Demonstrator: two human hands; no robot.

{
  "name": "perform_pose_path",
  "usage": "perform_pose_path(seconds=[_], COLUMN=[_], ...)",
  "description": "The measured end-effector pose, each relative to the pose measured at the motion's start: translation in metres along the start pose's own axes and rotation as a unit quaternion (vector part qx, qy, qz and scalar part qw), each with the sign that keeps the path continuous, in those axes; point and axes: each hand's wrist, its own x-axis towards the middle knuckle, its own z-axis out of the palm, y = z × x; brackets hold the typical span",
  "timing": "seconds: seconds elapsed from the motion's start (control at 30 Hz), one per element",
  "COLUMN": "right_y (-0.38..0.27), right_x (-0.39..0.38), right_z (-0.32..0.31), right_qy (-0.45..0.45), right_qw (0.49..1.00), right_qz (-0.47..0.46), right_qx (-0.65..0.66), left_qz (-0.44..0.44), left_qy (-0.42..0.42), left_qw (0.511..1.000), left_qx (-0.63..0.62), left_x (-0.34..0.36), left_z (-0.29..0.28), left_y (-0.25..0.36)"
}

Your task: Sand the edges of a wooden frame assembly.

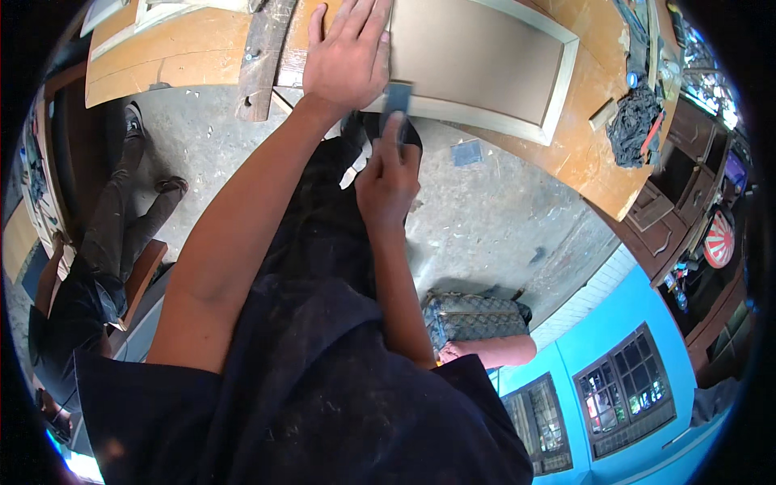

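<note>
A pale wooden frame (493, 119) around a flat grey-brown panel (485, 50) lies on the orange-brown table, its near side along the table edge. My left hand (346, 61) presses flat at the frame's left end, fingers stretched away from me. In my right hand (389, 179) is a small dark blue-grey flat piece (397, 99), perhaps sandpaper or a sanding block, slightly blurred. It touches the near edge of the frame, just right of my left hand. The index finger lies along it; the other fingers are curled in.
A worn wooden board (265, 61) juts past the table edge on the left. Crumpled black material (634, 128) sits on the table's right end. On the concrete floor are a blue-grey rectangle (466, 153) and a patterned bag (475, 315). Another person (81, 299) is at the left.
</note>
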Motion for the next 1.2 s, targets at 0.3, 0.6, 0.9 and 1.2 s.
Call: perform_pose_path(seconds=[0.3, 0.6, 0.9, 1.2], right_y=[0.097, 0.091, 0.010, -0.006], right_x=[0.032, 0.061, 0.027, 0.013], right_z=[-0.026, -0.042, -0.006, 0.009], right_qy=[0.081, 0.194, 0.027, 0.055], right_qw=[0.988, 0.981, 0.999, 0.998], right_qz=[0.085, -0.004, -0.036, 0.000], right_qx=[-0.104, -0.025, 0.020, -0.012], left_qz=[-0.003, -0.013, -0.006, -0.008], left_qy=[0.002, 0.021, -0.002, -0.018], left_qw=[1.000, 0.999, 0.999, 1.000], left_qx=[-0.019, 0.026, 0.036, 0.019], left_x=[0.004, -0.011, -0.003, -0.003], left_z=[-0.005, 0.007, 0.003, 0.005], left_y=[0.007, -0.006, -0.006, 0.001])
